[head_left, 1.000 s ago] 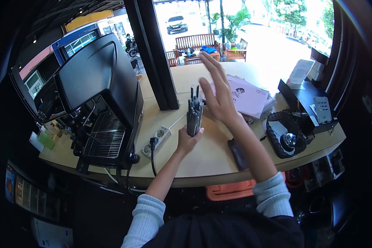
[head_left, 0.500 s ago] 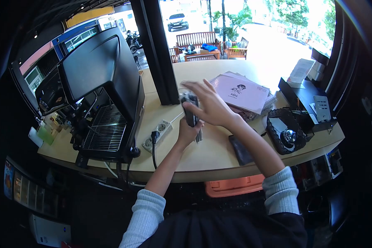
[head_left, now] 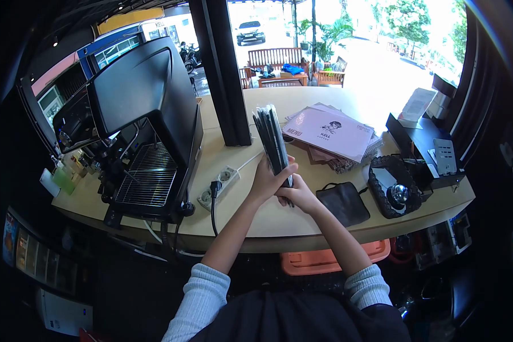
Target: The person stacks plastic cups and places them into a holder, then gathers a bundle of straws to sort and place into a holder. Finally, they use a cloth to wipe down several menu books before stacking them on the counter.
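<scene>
A long bundle of black straws [head_left: 271,137] in clear wrap stands tilted above the counter [head_left: 251,216], its top leaning away from me. My left hand [head_left: 266,182] grips the bundle around its lower part. Just below it, my right hand [head_left: 295,195] holds the bundle's bottom end, and the two hands touch.
A black coffee machine [head_left: 142,122] stands at the left, with a white power strip [head_left: 216,187] and black plug beside it. A dark pillar [head_left: 225,74] rises behind. Pink menus [head_left: 330,131], a black pouch [head_left: 343,202] and a black tray with a bell [head_left: 396,188] lie at the right.
My right hand came down from above the bundle to its bottom end. The bundle now shows at full length, raised and tilted; the pouch is uncovered.
</scene>
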Available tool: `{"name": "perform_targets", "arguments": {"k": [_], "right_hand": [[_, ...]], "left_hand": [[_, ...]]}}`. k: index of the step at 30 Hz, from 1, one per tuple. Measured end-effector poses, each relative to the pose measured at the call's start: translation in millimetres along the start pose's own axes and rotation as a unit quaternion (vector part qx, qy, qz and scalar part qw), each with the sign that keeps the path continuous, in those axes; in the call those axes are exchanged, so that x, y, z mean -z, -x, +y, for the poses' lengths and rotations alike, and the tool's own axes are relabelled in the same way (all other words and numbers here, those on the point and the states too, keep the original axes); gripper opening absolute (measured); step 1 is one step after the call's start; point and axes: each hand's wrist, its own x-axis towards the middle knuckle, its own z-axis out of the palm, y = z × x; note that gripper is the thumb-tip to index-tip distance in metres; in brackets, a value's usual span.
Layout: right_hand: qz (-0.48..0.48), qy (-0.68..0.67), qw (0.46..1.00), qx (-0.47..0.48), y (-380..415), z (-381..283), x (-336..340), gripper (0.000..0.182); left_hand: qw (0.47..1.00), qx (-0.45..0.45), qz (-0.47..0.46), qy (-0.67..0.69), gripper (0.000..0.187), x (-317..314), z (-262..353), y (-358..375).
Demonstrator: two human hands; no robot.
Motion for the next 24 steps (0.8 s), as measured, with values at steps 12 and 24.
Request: {"name": "perform_targets", "arguments": {"k": [12,24], "right_hand": [[-0.002,-0.184,0.978,-0.093,34,8,0,0.014],[-0.085,0.238,0.967,-0.015,67,-21,30,0.029]], "left_hand": [[0.963,0.136,-0.086,0.217,0.039,-19,-6,27],[0.944,0.135,-0.165,0.251,0.025,-5,-13,41]]}}
